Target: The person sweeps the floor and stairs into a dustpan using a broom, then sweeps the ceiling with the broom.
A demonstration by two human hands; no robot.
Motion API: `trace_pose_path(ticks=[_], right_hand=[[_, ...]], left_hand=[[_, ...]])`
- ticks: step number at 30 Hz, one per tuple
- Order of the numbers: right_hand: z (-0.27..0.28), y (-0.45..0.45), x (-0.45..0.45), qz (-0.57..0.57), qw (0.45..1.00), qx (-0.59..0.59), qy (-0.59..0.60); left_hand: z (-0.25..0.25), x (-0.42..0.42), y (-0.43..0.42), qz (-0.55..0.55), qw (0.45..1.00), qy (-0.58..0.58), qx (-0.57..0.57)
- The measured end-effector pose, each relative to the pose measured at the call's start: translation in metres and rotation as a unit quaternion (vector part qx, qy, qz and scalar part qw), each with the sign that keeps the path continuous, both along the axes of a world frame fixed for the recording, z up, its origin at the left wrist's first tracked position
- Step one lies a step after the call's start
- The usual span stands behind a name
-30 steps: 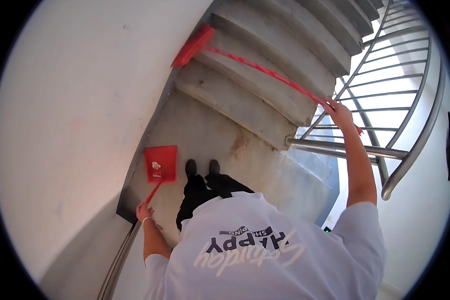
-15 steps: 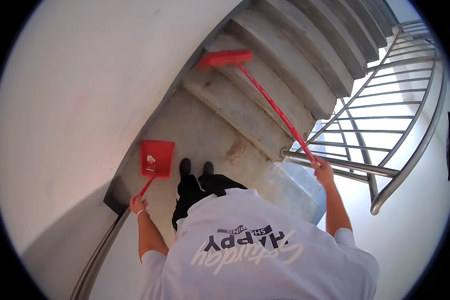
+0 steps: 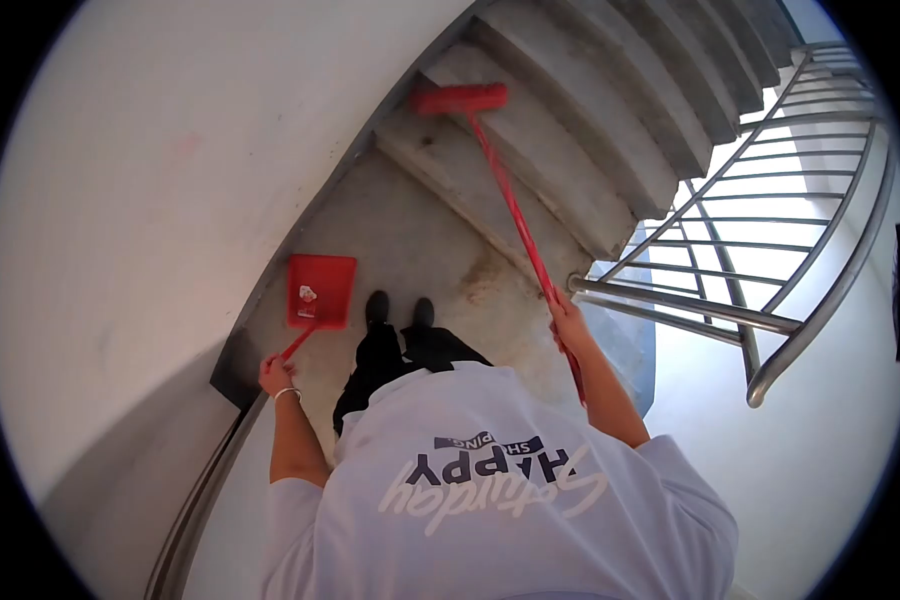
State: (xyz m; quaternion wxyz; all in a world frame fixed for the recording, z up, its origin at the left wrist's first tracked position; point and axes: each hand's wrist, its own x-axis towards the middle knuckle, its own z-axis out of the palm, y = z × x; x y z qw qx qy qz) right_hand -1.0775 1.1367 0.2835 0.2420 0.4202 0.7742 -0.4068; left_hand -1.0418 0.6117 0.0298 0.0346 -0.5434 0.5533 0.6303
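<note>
Red broom (image 3: 511, 205) is up at the concrete steps (image 3: 580, 110), head end close to the pale wall (image 3: 150, 150), honestly a bit too blurry to tell if the bristles touch. Right hand (image 3: 570, 322) has its grip wrapped around the stick, with the tail end poking out past it. Left hand (image 3: 277, 375) has a grip on the handle of the red dustpan (image 3: 336, 290), just left of the dark shoes (image 3: 377, 307), with some whitish scrap (image 3: 308, 294) in it.

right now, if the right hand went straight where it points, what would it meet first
The right hand, gripping the broom handle, would probably meet the lowest step, though depth is unclear.
</note>
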Motion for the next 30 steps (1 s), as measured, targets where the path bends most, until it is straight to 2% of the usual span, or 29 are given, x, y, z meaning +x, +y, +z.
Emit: trace_pose_path(ticks=[3,5,6,7,9,11,15,19,22,24,26,27,28,30], right_hand=[[0.04,0.004,0.042,0.05,0.998,0.04,-0.02],[0.041,0.028,0.059,0.077,0.994,0.07,-0.026],[0.029,0.055,0.07,0.207,0.963,0.17,-0.007],[0.022,0.074,0.076,0.331,0.905,0.267,0.011],[0.032,0.087,0.044,0.301,0.886,0.35,-0.032],[0.053,0.082,-0.006,0.342,0.859,0.38,-0.037],[0.06,0.102,-0.086,0.399,0.84,0.361,-0.071],[0.031,0.142,-0.152,0.461,0.801,0.382,0.008],[-0.001,0.173,-0.194,0.464,0.817,0.337,0.055],[-0.014,0.195,-0.207,0.435,0.856,0.28,0.017],[-0.024,0.209,-0.194,0.433,0.864,0.257,-0.009],[-0.024,0.212,-0.192,0.436,0.867,0.239,-0.027],[-0.008,0.189,-0.184,0.431,0.86,0.271,-0.041],[0.004,0.186,-0.156,0.409,0.88,0.241,0.028]], left_hand=[[-0.005,0.002,-0.003,0.006,1.0,0.022,-0.006],[-0.006,0.001,-0.009,0.002,1.0,0.029,-0.009],[-0.006,0.003,-0.009,-0.01,1.0,0.015,-0.004],[-0.007,0.001,-0.006,-0.022,1.0,0.002,0.002],[-0.003,-0.001,-0.002,-0.023,1.0,0.004,-0.003],[0.001,0.001,-0.002,-0.025,1.0,0.001,-0.015],[0.002,0.001,-0.001,-0.021,1.0,0.015,-0.002],[0.014,0.002,0.009,-0.007,1.0,-0.002,-0.023],[0.025,-0.001,0.022,0.027,0.999,-0.007,-0.031],[0.026,0.0,0.027,0.034,0.999,-0.012,-0.03],[0.029,0.001,0.036,0.037,0.999,-0.013,-0.018],[0.03,0.003,0.037,0.044,0.999,-0.023,-0.021],[0.027,-0.001,0.038,0.055,0.998,-0.03,-0.023],[0.02,-0.005,0.038,0.064,0.998,-0.023,-0.018]])
